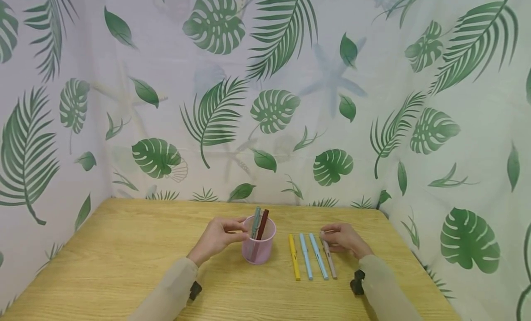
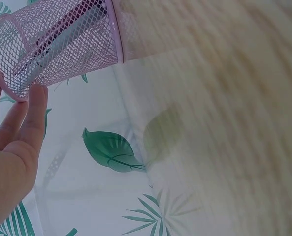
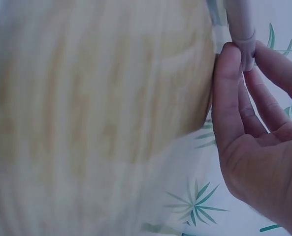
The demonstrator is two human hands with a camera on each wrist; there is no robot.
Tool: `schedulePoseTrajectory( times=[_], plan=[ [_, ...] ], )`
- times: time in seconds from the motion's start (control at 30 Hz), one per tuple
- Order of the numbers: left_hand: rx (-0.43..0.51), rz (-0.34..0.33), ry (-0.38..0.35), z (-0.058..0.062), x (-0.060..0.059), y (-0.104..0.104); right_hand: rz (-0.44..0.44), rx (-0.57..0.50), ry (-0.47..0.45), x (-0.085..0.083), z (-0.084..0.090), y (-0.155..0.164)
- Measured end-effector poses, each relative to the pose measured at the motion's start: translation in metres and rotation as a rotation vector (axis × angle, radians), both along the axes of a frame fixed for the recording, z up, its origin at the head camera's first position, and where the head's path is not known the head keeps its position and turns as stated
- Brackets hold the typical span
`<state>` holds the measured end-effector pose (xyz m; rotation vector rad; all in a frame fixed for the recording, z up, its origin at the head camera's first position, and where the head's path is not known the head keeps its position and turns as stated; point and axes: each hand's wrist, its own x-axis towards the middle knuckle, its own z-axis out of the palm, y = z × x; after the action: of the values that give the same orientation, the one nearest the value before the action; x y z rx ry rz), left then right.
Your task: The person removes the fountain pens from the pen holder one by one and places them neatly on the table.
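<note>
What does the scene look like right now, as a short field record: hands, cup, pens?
left hand: fingers hold the rim of the pink mesh cup
right hand: fingertips pinch the top end of the pinkish pen
cup contents: a grey-green pen and a dark red pen, standing upright
pens lying on table: yellow pen, two light blue pens, pinkish pen, side by side right of the cup

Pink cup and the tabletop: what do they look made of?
Pink cup: open diamond mesh with a solid rim, probably coated metal wire, matte; the pens inside show through it. Tabletop: light wood grain with a smooth, even surface, so possibly laminate or veneer rather than solid wood.
</note>
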<state>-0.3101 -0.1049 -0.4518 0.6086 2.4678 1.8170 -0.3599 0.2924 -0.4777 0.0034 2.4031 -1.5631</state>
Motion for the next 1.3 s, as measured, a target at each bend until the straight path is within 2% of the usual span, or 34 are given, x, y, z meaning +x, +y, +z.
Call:
schedulePoseTrajectory(
  times=[0.77,0.97,1.3],
  plan=[
    [0.013,-0.011,-0.012,-0.0001,0.0004,-0.0008,-0.013,0.116,-0.010,-0.0029,0.0018,-0.0054],
    [0.016,-0.018,-0.002,-0.0012,-0.0002,-0.0014,-0.020,0.112,-0.012,-0.0022,0.0003,-0.0052],
    [0.019,-0.012,-0.006,-0.0016,-0.0008,-0.0011,-0.100,0.037,-0.036,-0.0006,0.0009,-0.0039]
  ],
)
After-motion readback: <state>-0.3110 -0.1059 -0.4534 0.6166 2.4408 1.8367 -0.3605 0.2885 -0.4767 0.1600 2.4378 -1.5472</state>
